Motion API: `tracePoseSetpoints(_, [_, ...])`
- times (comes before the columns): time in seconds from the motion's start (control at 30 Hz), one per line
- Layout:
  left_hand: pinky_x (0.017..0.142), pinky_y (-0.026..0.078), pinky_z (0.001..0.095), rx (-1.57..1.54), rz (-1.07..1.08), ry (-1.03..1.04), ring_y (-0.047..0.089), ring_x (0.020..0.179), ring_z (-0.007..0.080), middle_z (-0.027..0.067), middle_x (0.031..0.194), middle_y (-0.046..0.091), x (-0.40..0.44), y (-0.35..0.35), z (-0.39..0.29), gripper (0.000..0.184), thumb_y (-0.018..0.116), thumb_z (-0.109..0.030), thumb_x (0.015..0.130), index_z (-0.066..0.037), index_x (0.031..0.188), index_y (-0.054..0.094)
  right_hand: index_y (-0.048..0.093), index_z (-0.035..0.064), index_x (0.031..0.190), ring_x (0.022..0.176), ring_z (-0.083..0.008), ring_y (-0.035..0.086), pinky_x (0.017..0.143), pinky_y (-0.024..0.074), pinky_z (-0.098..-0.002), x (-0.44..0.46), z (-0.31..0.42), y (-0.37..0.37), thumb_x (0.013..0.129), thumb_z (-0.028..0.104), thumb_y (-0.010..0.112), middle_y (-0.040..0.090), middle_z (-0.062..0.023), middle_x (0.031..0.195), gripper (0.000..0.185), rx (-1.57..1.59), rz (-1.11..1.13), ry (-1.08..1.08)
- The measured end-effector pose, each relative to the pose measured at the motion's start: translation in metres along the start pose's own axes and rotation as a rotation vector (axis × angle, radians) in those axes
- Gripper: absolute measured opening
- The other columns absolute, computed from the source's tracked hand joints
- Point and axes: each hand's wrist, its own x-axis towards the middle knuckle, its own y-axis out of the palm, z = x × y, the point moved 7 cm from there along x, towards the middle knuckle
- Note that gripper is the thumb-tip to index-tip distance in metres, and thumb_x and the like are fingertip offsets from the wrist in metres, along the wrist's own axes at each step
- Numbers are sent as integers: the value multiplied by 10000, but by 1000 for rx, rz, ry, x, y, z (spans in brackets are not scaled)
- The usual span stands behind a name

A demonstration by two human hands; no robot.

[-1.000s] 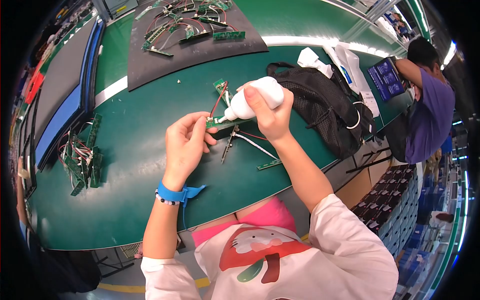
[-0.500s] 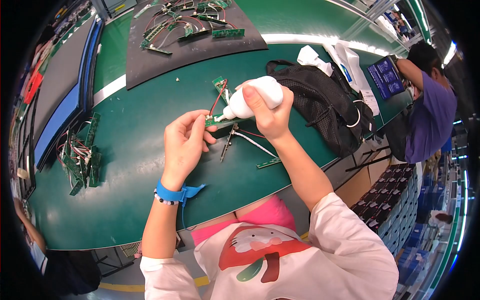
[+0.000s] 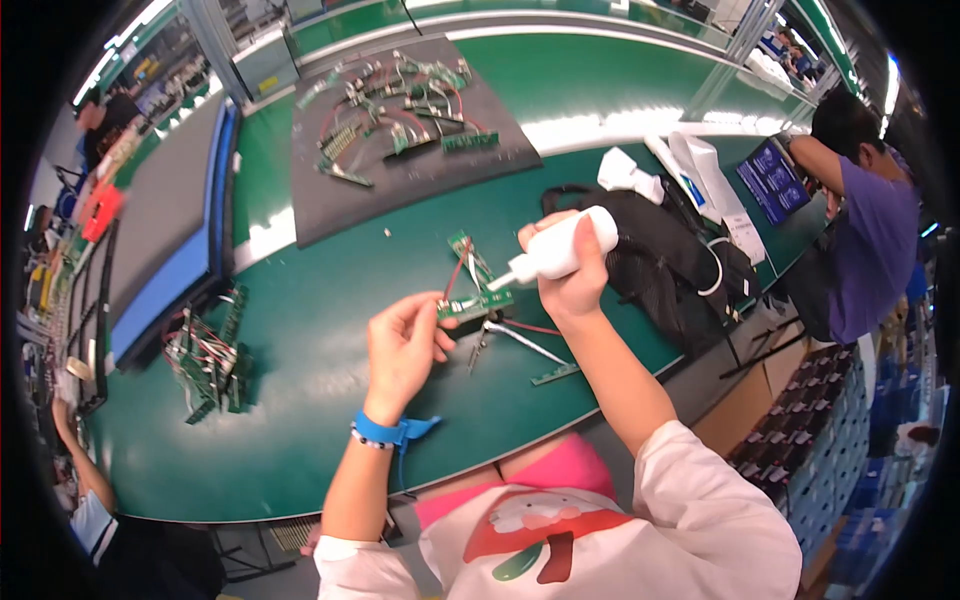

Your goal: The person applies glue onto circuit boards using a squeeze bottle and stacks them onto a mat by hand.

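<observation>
"What's the left hand [image 3: 402, 345] doing?"

"Pinching. Thumb and fingertips grip the left end of a green circuit board [image 3: 482, 303], out over the tabletop [image 3: 320, 430]. A blue wrist strap [image 3: 380, 430] circles that wrist."

"And the right hand [image 3: 572, 285]?"

"Wrapped round a white bottle [image 3: 562, 250], thumb laid along its side. The bottle is tilted, its nozzle pointing down and left at the board. Whether the tip touches, I can't tell."

"What's close by?"

"A red wire [image 3: 456, 275] runs from the board's left end to a second board [image 3: 460, 243] just beyond. Nearer the body, a white cable [image 3: 530, 345] slants to a slim board [image 3: 555, 375] on the tabletop."

"Further out?"

"At left, a tangled pile of wired boards [image 3: 212, 360]. Beyond the hands, a dark mat [image 3: 335, 215] carries several more. On the right, a black backpack [image 3: 655, 265], and past it a person in purple [image 3: 870, 245]."
</observation>
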Motion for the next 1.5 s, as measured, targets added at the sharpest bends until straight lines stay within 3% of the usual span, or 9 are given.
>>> tracePoseSetpoints(0.17, [411, 398, 173, -36, -46, 56, 515, 496, 82, 94, 697, 574, 0, -11, -23, 208, 438, -112, 824, 51, 919, 525, 492, 39, 674, 470, -174, 431, 501, 345, -302, 18, -9, -26, 718, 373, 553, 491, -76, 580, 342, 569, -230, 295])
tracePoseSetpoints(0.5, [566, 458, 185, -4, -128, 344, 554, 640, 111, 89, 784, 571, 116, -54, -150, 229, 455, -138, 820, 49, 940, 511, 496, 24, 598, 298, -127, 280, 478, 307, -250, 20, -20, -38, 744, 403, 508, 459, -51, 464, 406, 612, -369, 348])
tracePoseSetpoints(0.63, [608, 495, 221, -145, -206, 384, 579, 690, 169, 138, 821, 567, 218, -66, -177, 209, 458, -85, 802, 90, 912, 494, 511, 41, 624, 497, -199, 510, 515, 425, -357, 17, -32, -51, 743, 397, 515, 501, -62, 551, 375, 612, -360, 375])
tracePoseSetpoints(0.8, [553, 521, 251, -184, -298, 365, 593, 672, 229, 196, 817, 560, 318, -51, -197, 207, 445, -37, 787, 138, 896, 460, 498, 41, 614, 435, -185, 435, 489, 330, -299, 18, -31, -54, 736, 407, 502, 478, -68, 544, 386, 660, -426, 393])
tracePoseSetpoints(0.97, [480, 516, 239, -191, -351, 296, 594, 578, 220, 191, 742, 574, 414, -29, -185, 155, 460, -13, 768, 130, 816, 498, 467, 58, 582, 377, -121, 302, 511, 290, -262, 20, -30, -57, 754, 467, 417, 317, -24, 415, 446, 615, -560, 458])
tracePoseSetpoints(1.23, [441, 482, 240, -47, -417, 216, 578, 498, 195, 148, 645, 582, 543, -21, -97, 95, 490, 9, 713, 81, 700, 551, 517, 37, 629, 484, -164, 380, 542, 309, -321, 6, -40, -78, 723, 429, 462, 464, -60, 572, 406, 434, -663, 450])
tracePoseSetpoints(1.33, [513, 494, 241, -305, -228, 56, 598, 637, 227, 191, 738, 578, 555, -8, -29, 172, 486, -8, 723, 127, 830, 480, 519, 24, 640, 510, -183, 415, 562, 324, -335, 7, -41, -77, 718, 412, 468, 483, -75, 596, 399, 420, -612, 462])
tracePoseSetpoints(1.37, [570, 502, 264, -37, -113, -31, 595, 701, 250, 224, 828, 559, 563, -17, -15, 259, 472, -42, 748, 138, 924, 411, 518, 29, 659, 560, -213, 458, 598, 354, -368, 4, -44, -77, 714, 399, 472, 505, -91, 642, 378, 447, -589, 466])
tracePoseSetpoints(1.5, [564, 500, 273, 133, 14, 87, 593, 695, 246, 231, 870, 554, 495, 5, -87, 349, 457, -200, 808, 92, 989, 400, 505, 91, 788, 616, -221, 491, 618, 384, -406, -3, -52, -74, 779, 309, 457, 533, -101, 712, 223, 556, -662, 471])
